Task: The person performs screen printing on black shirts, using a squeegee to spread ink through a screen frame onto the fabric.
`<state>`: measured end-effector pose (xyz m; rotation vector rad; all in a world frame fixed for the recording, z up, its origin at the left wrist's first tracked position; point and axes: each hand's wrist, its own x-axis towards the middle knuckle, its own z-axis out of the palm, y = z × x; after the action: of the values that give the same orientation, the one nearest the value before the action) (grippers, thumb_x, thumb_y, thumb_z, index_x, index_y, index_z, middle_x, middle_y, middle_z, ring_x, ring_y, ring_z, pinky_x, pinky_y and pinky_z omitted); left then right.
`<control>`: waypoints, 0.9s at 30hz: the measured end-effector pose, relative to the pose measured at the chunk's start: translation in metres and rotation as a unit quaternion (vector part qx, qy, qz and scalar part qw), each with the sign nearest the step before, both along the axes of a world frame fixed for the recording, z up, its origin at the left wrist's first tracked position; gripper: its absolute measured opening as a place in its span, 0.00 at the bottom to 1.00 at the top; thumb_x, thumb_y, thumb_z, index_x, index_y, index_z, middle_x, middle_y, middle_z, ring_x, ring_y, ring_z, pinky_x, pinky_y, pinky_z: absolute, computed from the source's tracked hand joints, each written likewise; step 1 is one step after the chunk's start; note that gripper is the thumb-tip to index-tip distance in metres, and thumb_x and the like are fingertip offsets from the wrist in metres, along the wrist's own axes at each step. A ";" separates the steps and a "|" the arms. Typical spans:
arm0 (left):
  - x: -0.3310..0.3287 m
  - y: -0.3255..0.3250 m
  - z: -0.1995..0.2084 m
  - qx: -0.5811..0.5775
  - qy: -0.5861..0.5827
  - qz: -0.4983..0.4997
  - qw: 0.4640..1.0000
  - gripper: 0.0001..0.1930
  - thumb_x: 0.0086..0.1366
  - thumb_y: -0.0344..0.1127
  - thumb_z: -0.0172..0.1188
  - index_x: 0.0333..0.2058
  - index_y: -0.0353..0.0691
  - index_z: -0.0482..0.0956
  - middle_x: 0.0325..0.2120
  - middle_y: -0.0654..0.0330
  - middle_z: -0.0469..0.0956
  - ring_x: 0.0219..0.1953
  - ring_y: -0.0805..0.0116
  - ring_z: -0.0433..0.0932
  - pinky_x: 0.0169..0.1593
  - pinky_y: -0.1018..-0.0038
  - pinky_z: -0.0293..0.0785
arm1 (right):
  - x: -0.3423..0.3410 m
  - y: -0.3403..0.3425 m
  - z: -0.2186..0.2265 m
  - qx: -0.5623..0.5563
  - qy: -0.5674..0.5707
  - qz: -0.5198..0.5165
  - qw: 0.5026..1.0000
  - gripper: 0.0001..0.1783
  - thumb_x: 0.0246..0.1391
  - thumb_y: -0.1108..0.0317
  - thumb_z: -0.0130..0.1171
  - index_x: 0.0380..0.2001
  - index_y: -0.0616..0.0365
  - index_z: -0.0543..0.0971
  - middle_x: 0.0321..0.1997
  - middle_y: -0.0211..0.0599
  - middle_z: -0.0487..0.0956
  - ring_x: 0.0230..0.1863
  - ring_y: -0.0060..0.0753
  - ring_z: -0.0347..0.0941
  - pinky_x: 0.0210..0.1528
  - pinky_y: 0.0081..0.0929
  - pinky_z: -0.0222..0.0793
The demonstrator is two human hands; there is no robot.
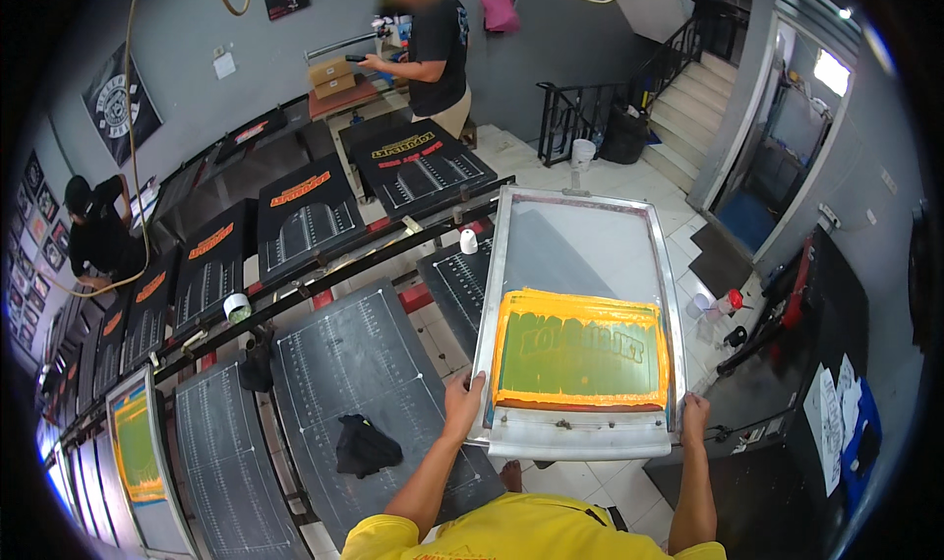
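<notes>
Both of my hands grip a screen printing frame (pixel 580 235) with a metal rim, held out in front of my body. My left hand (pixel 462 405) is closed on its left edge near the lower corner, and my right hand (pixel 695 417) is closed on the right edge. Across the lower half of the mesh lies a green stencil area (pixel 590 353) with faint lettering, bordered by thick orange-yellow ink. The upper half is pale grey mesh. A black crumpled cloth (pixel 367 446) lies on the dark printing board to the left of my left forearm.
Dark printing boards (pixel 344 353) line a long rail (pixel 324 270); several hold black shirts (pixel 305 211) with orange prints. Another screen (pixel 138 442) leans at the left. One person (pixel 433 49) stands at the back, another (pixel 96 231) far left. A black bench (pixel 777 452) is right.
</notes>
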<state>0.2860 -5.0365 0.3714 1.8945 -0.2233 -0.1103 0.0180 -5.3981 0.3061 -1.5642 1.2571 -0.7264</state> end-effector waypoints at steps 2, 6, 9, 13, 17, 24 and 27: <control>0.006 -0.009 -0.003 0.007 -0.015 0.015 1.000 0.21 0.60 0.43 0.57 0.40 0.28 0.77 0.34 0.48 0.74 0.35 0.59 0.74 0.41 0.70 0.69 | 0.008 -0.019 -0.008 0.006 0.022 0.020 1.000 0.18 0.51 0.65 0.53 0.37 0.73 0.78 0.30 0.38 0.78 0.33 0.27 0.69 0.38 0.26 0.64; 0.009 -0.022 -0.004 0.039 -0.018 0.014 0.999 0.20 0.60 0.43 0.57 0.40 0.28 0.77 0.33 0.47 0.74 0.36 0.56 0.74 0.41 0.69 0.68 | 0.011 -0.051 -0.020 0.034 0.049 0.064 0.996 0.18 0.50 0.65 0.53 0.35 0.73 0.78 0.29 0.37 0.77 0.31 0.27 0.68 0.37 0.26 0.64; 0.007 -0.026 -0.005 0.047 -0.035 0.035 0.998 0.20 0.60 0.43 0.57 0.40 0.29 0.77 0.33 0.47 0.74 0.35 0.55 0.74 0.42 0.68 0.68 | 0.027 -0.047 -0.012 -0.006 0.002 0.037 0.999 0.14 0.51 0.65 0.52 0.27 0.70 0.74 0.23 0.31 0.71 0.26 0.24 0.62 0.31 0.26 0.59; 0.005 -0.038 0.001 0.065 -0.022 0.047 0.997 0.20 0.59 0.44 0.57 0.41 0.31 0.78 0.34 0.46 0.74 0.36 0.54 0.74 0.42 0.66 0.68 | 0.032 -0.057 -0.009 -0.035 -0.035 0.046 0.998 0.16 0.52 0.66 0.50 0.15 0.65 0.67 0.15 0.24 0.62 0.20 0.19 0.55 0.23 0.28 0.52; -0.003 -0.046 0.007 0.122 -0.082 0.085 0.986 0.20 0.57 0.45 0.58 0.39 0.33 0.79 0.30 0.44 0.75 0.34 0.49 0.75 0.40 0.62 0.69 | 0.037 -0.064 -0.014 -0.024 -0.041 0.068 0.997 0.16 0.53 0.65 0.49 0.16 0.65 0.67 0.15 0.26 0.64 0.20 0.20 0.56 0.23 0.28 0.54; -0.005 -0.053 -0.002 0.233 -0.149 0.107 0.955 0.21 0.55 0.48 0.60 0.38 0.35 0.81 0.31 0.44 0.76 0.39 0.46 0.73 0.47 0.59 0.67 | 0.035 -0.064 -0.030 0.028 -0.097 0.084 0.991 0.16 0.54 0.63 0.47 0.21 0.67 0.70 0.19 0.29 0.68 0.22 0.25 0.60 0.26 0.29 0.58; -0.011 -0.057 0.013 0.269 -0.161 0.097 0.944 0.25 0.55 0.50 0.59 0.39 0.31 0.80 0.36 0.45 0.72 0.44 0.48 0.68 0.53 0.61 0.61 | 0.028 -0.075 -0.038 0.033 -0.058 0.103 0.992 0.17 0.55 0.63 0.46 0.25 0.70 0.73 0.23 0.33 0.71 0.26 0.28 0.63 0.32 0.30 0.62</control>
<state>0.2749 -5.0931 0.3843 2.4673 -0.2418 0.3071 0.0455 -5.4730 0.2678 -1.5480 1.0075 -0.6260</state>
